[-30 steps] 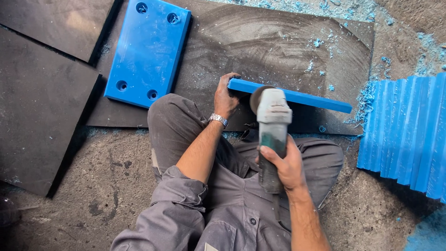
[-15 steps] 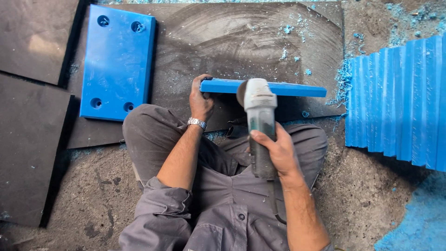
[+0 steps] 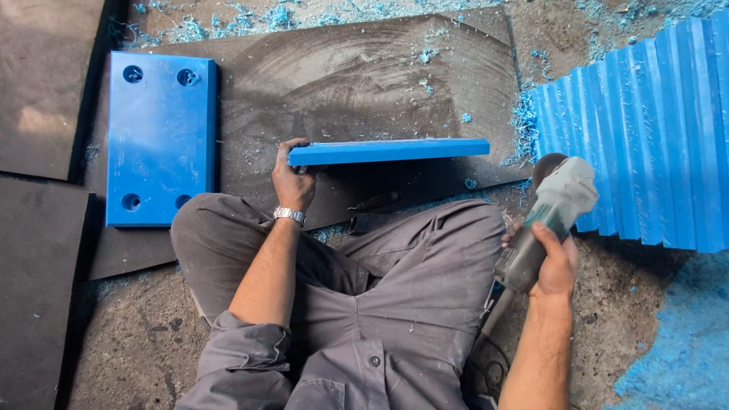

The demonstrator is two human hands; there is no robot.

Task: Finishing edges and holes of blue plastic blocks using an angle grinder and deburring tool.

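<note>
Two hands busy, left hand (image 3: 294, 181) gripping the end of a blue board (image 3: 389, 151) standing on edge on a dark mat (image 3: 364, 76), right hand (image 3: 553, 262) closed around a grey grinder (image 3: 543, 220) off the mat's right edge.

Left hand (image 3: 293, 176), right hand (image 3: 556, 262) — both clenched

i see a bright blue flat plastic plate (image 3: 161, 140) with four round holes and a matching blue plastic slab on edge (image 3: 389, 151), both on a dark grey scuffed board (image 3: 364, 83). a pale grey-green angle grinder (image 3: 543, 224), blue ribbed stacked slabs (image 3: 645, 129), grey overalls (image 3: 395, 304), silver wristwatch (image 3: 289, 216).
</note>
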